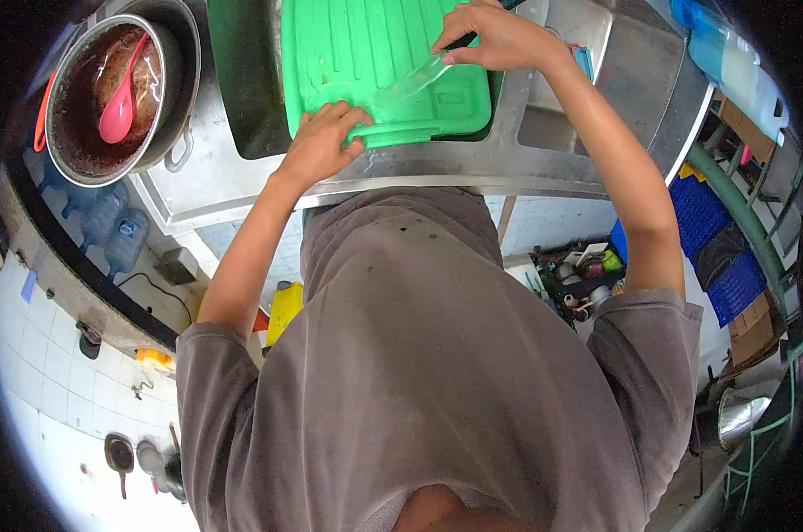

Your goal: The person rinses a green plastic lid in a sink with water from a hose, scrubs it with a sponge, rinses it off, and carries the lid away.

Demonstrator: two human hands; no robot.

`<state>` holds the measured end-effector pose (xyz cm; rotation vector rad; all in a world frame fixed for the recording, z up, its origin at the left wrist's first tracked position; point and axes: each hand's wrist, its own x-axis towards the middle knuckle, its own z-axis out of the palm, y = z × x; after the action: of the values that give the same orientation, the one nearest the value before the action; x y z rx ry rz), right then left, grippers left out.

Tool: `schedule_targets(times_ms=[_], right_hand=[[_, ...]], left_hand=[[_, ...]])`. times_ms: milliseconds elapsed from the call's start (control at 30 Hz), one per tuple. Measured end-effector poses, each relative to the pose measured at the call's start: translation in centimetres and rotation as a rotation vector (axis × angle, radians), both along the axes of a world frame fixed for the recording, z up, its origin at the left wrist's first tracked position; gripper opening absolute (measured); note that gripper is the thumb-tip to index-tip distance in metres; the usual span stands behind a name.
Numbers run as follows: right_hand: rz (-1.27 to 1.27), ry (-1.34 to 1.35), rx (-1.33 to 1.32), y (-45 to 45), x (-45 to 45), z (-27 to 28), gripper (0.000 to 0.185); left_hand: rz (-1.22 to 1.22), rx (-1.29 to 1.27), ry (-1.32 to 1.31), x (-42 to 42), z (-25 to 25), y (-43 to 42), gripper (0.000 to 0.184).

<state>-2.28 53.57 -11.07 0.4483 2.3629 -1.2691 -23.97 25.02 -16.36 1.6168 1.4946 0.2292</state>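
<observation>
A green ridged plastic lid or tray [375,53] lies across the steel sink basin. My left hand [326,142] is at its near left corner, the fingers curled on the rim. Above its right side, my right hand [490,37] is closed around the dark handle of a tool with a clear, blade-like part [412,80]. That part points down and left and reaches over the green surface. What exactly the tool is cannot be made out.
On the left of the steel counter [215,197] a metal pot [164,84] holds brown residue and a pink spoon [120,111]. A second basin [548,129] lies right, with blue containers [729,62] beyond. Plastic bottles [127,232] stand below left.
</observation>
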Motion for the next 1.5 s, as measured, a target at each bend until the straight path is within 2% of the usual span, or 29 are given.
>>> schedule_targets(times_ms=[167,300,367,467,567,667,767,833,967,1067,1167,1267,1367,1467,1500], right_hand=[[0.005,0.001,-0.010,0.0,0.2,-0.3,0.023],[-0.010,0.026,0.010,0.0,0.3,-0.5,0.022],[-0.019,0.061,0.009,-0.1,0.5,-0.7,0.022],[-0.014,0.090,0.003,-0.1,0.7,-1.1,0.022],[-0.001,0.076,0.008,0.1,0.6,-0.9,0.023],[-0.003,0.075,0.010,-0.1,1.0,-0.6,0.022],[-0.001,0.066,0.018,-0.1,1.1,-0.6,0.022],[0.013,0.065,0.016,0.0,1.2,-0.7,0.022],[-0.014,0.034,0.007,-0.1,0.9,-0.5,0.022],[-0.018,0.019,0.015,-0.1,0.6,-0.6,0.023],[-0.009,0.041,0.035,-0.2,0.8,-1.1,0.023],[-0.021,0.034,0.035,-0.3,0.7,-1.1,0.023],[-0.028,0.044,0.031,-0.2,0.7,-1.1,0.023],[-0.044,0.056,0.027,-0.3,0.6,-1.2,0.022],[-0.043,0.057,0.030,-0.4,0.5,-1.3,0.022]], left_hand=[[-0.080,-0.117,-0.054,0.0,-0.1,2.0,0.032],[-0.227,0.066,0.173,0.9,0.3,3.3,0.033],[-0.264,0.120,0.263,1.8,-0.2,3.8,0.043],[-0.391,0.016,0.402,3.7,0.0,5.2,0.060],[-0.351,-0.161,0.442,5.6,0.5,6.3,0.071],[-0.308,-0.198,0.389,5.6,-0.8,5.3,0.067],[-0.282,-0.041,0.275,4.4,-1.4,3.0,0.049],[-0.282,-0.096,0.055,2.0,-0.6,2.7,0.039],[-0.204,-0.179,-0.221,-0.3,-0.2,2.6,0.035],[-0.169,-0.206,-0.248,0.0,-0.6,2.9,0.035],[-0.134,-0.236,-0.073,1.7,-0.9,3.2,0.039],[-0.081,-0.339,0.168,4.0,-0.5,4.0,0.059],[-0.026,-0.201,0.371,6.7,0.6,4.3,0.074],[0.097,-0.198,0.386,8.0,0.5,4.1,0.084],[0.085,-0.261,0.353,7.9,0.4,4.1,0.078]])
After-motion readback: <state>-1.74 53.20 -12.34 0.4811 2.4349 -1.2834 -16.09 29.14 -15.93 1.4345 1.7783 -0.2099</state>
